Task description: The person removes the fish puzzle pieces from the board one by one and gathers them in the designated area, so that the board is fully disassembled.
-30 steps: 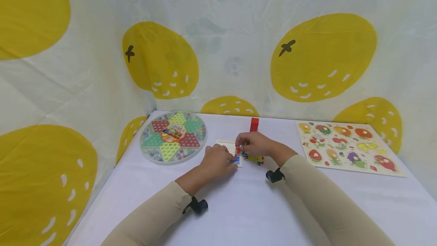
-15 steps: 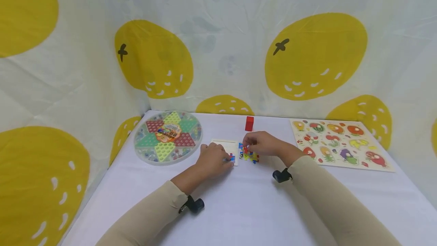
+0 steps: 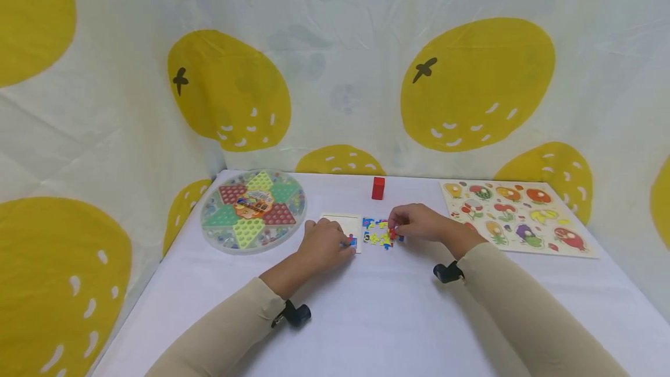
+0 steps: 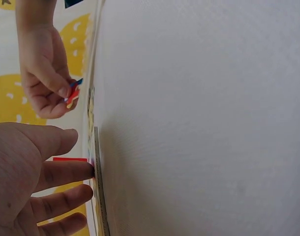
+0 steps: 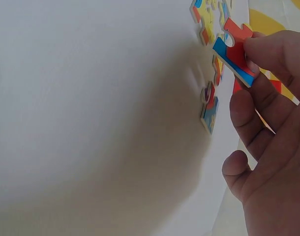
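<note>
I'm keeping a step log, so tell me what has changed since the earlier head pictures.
The right hand has moved rightward, away from the tray to the right side of the loose pieces, pinching a red-and-blue piece; red already showed in that hand before, so no new grasp or release is evident. The left hand stays at the tray. The red block, round game board and fruit board stay put.

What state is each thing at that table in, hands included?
Right hand: pinching.
Red-and-blue jigsaw piece: held aloft in that pinch.
Puzzle tray: flat, only partly filled where visible.
Left hand: fingers extended, touching the tray.
Loose jigsaw pieces: lying beside the tray.
Red block: upright.
Chinese checkers board: flat.
Fruit puzzle board: flat, partly hidden.
</note>
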A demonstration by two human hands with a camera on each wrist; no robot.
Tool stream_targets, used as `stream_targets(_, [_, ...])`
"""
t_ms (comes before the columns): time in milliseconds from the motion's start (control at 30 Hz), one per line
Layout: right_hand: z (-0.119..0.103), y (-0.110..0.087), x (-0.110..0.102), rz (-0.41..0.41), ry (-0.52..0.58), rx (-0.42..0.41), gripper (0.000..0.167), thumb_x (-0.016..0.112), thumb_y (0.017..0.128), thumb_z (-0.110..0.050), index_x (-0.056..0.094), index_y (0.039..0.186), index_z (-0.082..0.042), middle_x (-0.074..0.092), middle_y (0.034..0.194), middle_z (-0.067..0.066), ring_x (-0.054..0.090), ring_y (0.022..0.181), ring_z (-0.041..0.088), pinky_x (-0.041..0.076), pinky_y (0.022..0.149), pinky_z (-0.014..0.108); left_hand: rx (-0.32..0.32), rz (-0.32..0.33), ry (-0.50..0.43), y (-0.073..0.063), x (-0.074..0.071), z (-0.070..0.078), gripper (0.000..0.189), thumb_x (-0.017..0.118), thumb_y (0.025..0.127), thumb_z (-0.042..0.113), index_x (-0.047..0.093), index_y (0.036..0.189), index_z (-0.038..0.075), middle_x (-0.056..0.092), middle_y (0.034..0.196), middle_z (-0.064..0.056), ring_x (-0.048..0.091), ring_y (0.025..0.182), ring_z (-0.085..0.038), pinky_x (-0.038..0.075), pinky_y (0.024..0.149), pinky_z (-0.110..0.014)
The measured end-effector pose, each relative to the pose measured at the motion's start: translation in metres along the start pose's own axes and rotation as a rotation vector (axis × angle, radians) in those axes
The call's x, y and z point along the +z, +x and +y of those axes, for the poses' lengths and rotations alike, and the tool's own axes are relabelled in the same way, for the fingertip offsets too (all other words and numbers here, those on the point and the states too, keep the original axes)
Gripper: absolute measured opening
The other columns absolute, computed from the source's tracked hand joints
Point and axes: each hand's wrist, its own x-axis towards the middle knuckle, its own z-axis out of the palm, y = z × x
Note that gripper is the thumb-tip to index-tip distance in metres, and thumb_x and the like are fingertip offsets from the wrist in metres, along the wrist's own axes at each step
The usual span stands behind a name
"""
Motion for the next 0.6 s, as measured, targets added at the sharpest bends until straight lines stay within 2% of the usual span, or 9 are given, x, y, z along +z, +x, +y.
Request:
stream_targets(333, [0.006,-0.015,-0.003,-0.022,-0.018,0.019,0.009,0.075,0.099,-0.011,0.075,0.104,-0.019,0.067,0.095,0.002,0.060,0.095,0.023,0.055,0.082,0.034,-0.004,0.006,0.013,0.000,0.001,0.000,0.027,0.074,0.098,0.049,0.088,0.109,0.028,0.068,0.102,0.006,0.055,0.106,-0.018,0.037,0.093,-0.048])
stream_targets(600, [0.013,-0.014,0.003,-0.011,-0.016,0.020,0.014,0.076,0.098,-0.009,0.077,0.098,-0.023,0.069,0.095,-0.001,0.061,0.096,0.021,0.055,0.084,0.034,-0.007,0.008,0.041,0.000,0.004,0.002,0.030,0.074,0.098,0.051,0.087,0.113,0.029,0.069,0.106,0.006,0.055,0.108,-0.019,0.036,0.094,-0.049])
